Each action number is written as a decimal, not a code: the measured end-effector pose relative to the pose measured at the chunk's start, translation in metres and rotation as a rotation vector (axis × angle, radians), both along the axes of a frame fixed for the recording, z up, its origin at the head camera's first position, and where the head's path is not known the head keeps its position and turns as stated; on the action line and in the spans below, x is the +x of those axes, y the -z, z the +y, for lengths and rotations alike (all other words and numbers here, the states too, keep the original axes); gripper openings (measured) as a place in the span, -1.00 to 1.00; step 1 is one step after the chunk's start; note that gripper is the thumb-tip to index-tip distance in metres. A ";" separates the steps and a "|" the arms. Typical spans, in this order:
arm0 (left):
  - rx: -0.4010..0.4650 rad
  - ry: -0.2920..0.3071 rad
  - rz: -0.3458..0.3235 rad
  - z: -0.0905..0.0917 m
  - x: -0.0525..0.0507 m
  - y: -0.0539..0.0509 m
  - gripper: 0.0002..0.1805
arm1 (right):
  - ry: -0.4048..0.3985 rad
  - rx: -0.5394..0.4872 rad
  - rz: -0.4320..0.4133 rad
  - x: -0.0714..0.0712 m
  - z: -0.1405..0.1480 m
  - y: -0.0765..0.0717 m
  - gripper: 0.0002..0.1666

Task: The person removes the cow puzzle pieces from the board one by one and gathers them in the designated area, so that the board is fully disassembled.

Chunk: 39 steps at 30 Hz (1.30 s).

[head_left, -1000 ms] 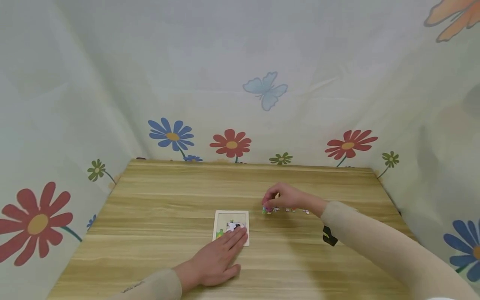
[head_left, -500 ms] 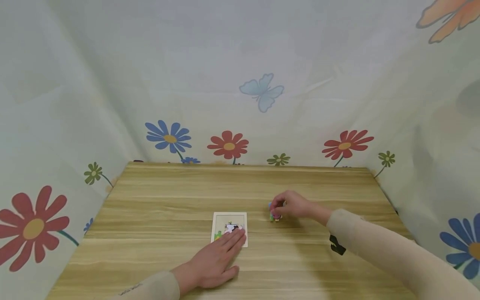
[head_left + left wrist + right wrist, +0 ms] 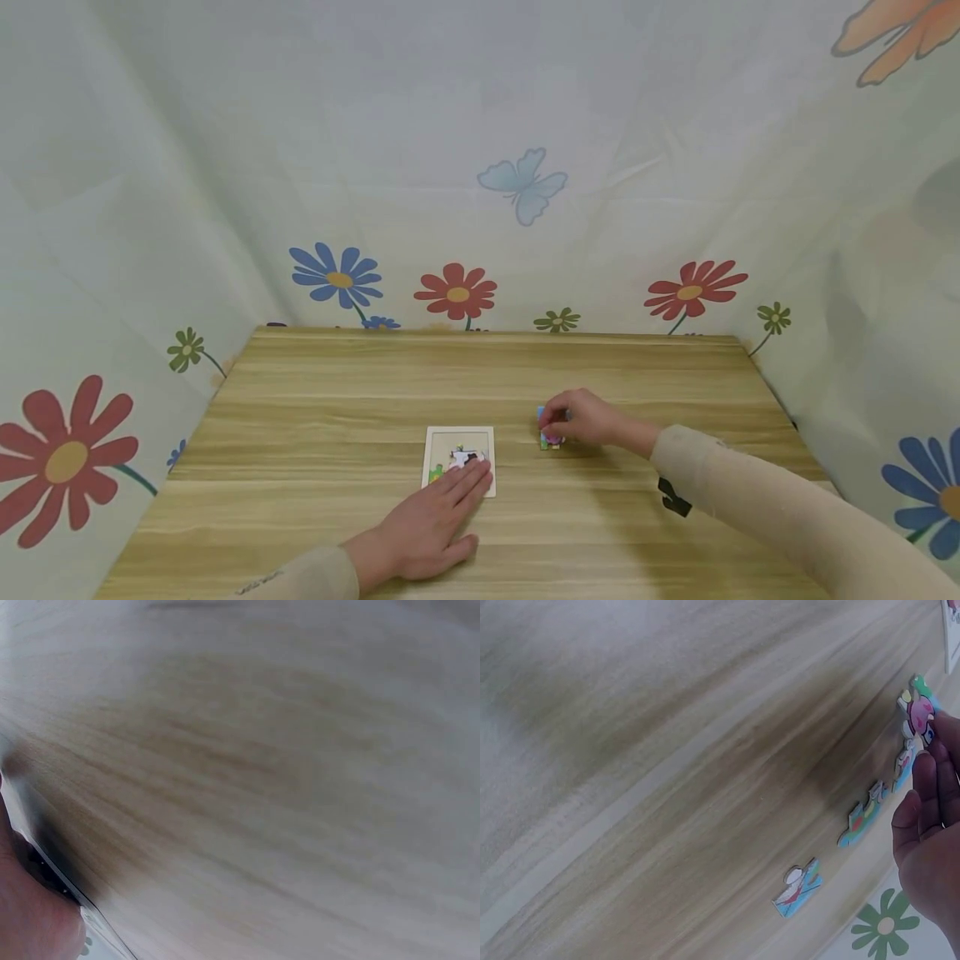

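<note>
My left hand [image 3: 423,533] lies flat, fingers straight, across the lower right part of a small white-framed picture board [image 3: 429,450]. A black-and-white piece and a green bit show beside the fingertips. To the right of the board, my right hand [image 3: 588,415] pinches a pink, green and blue puzzle piece [image 3: 553,439] at the table surface. The right wrist view shows my right hand [image 3: 939,855] with thumb and finger on the pink part of that piece [image 3: 921,712]. In the left wrist view only part of my left hand [image 3: 37,915] shows at the edge.
More small coloured puzzle pieces lie in a row by my right hand: one close under the fingers [image 3: 904,763], a long one [image 3: 861,817] and a blue-white one [image 3: 798,886]. Flowered cloth [image 3: 450,208] stands behind the wooden table [image 3: 337,392].
My right hand has moved slightly right and nearer, with the pink piece under its fingertips shifting along. The small pieces seen right of it are now hidden in the head view. My left hand stays put.
</note>
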State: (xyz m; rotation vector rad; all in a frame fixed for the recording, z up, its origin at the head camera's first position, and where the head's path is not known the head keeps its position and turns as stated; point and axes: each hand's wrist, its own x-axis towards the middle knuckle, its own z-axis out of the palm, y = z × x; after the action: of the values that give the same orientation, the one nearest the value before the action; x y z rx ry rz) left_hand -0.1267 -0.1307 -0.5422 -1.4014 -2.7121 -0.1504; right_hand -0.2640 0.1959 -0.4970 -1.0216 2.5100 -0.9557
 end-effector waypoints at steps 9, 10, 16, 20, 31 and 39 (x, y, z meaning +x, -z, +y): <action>0.004 0.007 0.006 0.001 0.001 -0.001 -0.20 | 0.026 -0.006 0.062 0.000 -0.001 0.012 -0.93; 0.005 0.008 0.011 0.001 0.001 0.000 -0.20 | 0.031 0.001 0.081 0.000 -0.001 0.012 -0.93; -0.001 0.005 0.021 0.001 0.000 0.002 -0.20 | 0.043 0.033 0.187 0.002 -0.001 0.015 -0.91; -0.007 -0.001 0.021 0.001 -0.001 0.004 -0.19 | 0.038 0.036 0.212 0.003 0.000 0.015 -0.90; -0.006 -0.005 -0.004 0.001 -0.001 0.002 -0.19 | 0.053 0.038 0.240 0.002 -0.002 0.008 -0.95; -0.013 -0.012 -0.048 0.000 -0.001 0.001 -0.21 | -0.002 0.049 0.212 0.000 -0.025 -0.006 -0.90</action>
State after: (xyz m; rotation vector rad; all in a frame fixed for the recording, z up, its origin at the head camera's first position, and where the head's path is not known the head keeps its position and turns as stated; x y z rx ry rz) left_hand -0.1279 -0.1305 -0.5432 -1.4026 -2.7647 -0.1687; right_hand -0.2644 0.1707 -0.4912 -1.1657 2.6867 -0.8191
